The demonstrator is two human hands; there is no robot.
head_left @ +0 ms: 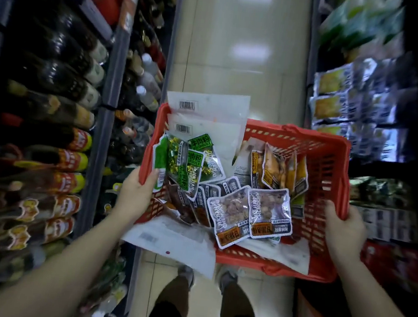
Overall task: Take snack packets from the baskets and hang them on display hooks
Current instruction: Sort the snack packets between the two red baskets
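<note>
A red plastic basket [328, 177] full of snack packets is held up in front of me over the aisle floor. My left hand [137, 192] grips its left rim, thumb over the edge. My right hand [343, 225] grips its right rim. Inside lie green packets [176, 160] at the left, orange packets [276, 171] at the back right, and two clear packets of brown snacks [248, 212] in front. Large white bags [207, 121] stick out over the far rim, and another white bag [174, 243] hangs over the near edge.
Shelves of bottles [56, 141] line the aisle's left side. Hanging snack packets [352, 101] fill the racks on the right. The tiled floor [241, 44] runs ahead between them. My shoes [186, 275] show below the basket.
</note>
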